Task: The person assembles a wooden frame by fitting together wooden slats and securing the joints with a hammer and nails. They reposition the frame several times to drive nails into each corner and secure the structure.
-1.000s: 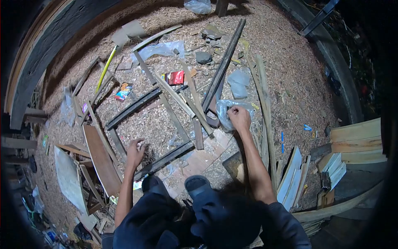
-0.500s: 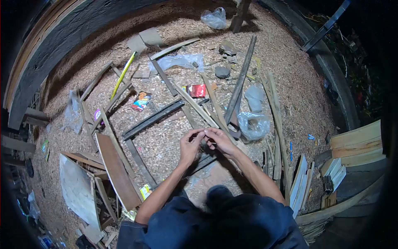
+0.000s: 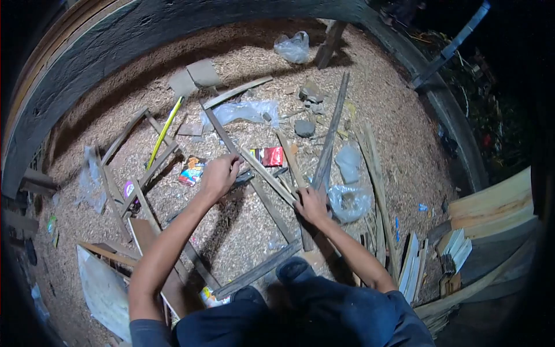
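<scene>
Timber frame (image 3: 259, 270) lies by the person's feet (image 3: 293, 269); left hand (image 3: 219, 176) curled above its far side, right hand (image 3: 312, 205) curled at the end of a pale slat (image 3: 267, 177); whether either pinches anything, I can't tell.

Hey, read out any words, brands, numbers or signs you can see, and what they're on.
No text is readable.
Red packet: print too small and blurred.
Blue and orange packet: print too blurred.
Purple wrapper: pale marking too small to read.
Yellow strip: no legible marks.
</scene>
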{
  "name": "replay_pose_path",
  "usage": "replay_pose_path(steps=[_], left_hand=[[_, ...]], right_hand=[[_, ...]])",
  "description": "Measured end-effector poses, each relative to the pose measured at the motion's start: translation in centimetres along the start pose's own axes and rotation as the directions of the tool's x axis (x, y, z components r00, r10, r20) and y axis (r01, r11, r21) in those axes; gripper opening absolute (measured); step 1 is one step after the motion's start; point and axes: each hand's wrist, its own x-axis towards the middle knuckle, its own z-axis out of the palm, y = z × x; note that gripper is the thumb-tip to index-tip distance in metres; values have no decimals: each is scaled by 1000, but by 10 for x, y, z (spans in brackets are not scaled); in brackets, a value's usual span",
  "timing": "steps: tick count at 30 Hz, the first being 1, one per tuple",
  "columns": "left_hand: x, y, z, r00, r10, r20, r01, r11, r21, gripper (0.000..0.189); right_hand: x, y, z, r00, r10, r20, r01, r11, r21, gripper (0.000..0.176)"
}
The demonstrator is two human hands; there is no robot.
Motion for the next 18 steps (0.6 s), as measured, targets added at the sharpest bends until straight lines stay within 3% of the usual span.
replay_pose_path(steps=[1, 4, 8, 10, 11, 12, 14, 18], left_hand=[[3, -6, 2, 1000, -17, -6, 17, 1000, 5, 22], [-1, -25, 12, 995, -16, 98, -1, 985, 170, 21], [-4, -48, 48, 995, -99, 33, 98, 994, 42, 19], [-4, -55, 72, 941, -309, -135, 253, 911, -327, 19], [-6, -54, 86, 906, -349, -238, 254, 900, -353, 18], [-10, -51, 98, 905, -358, -230, 264, 896, -357, 18], [-15, -47, 113, 836, -514, -195, 298, 722, -624, 21], [-20, -47, 123, 866, -483, -133, 376, 801, -465, 21]], right_hand=[[4, -1, 6, 999, -8, 33, 12, 992, -124, 43], [13, -13, 6, 993, -8, 120, 13, 999, -35, 42], [18, -7, 34, 971, -110, 212, 120, 992, -37, 41], [21, -15, 37, 968, -67, 242, 81, 996, -47, 42], [23, -21, 32, 972, -26, 235, 37, 998, -42, 41], [24, -25, 30, 974, 13, 227, -5, 999, -39, 39], [25, -26, 33, 976, -29, 217, 34, 999, -18, 42], [31, -28, 28, 990, -63, 128, 60, 998, 30, 47]])
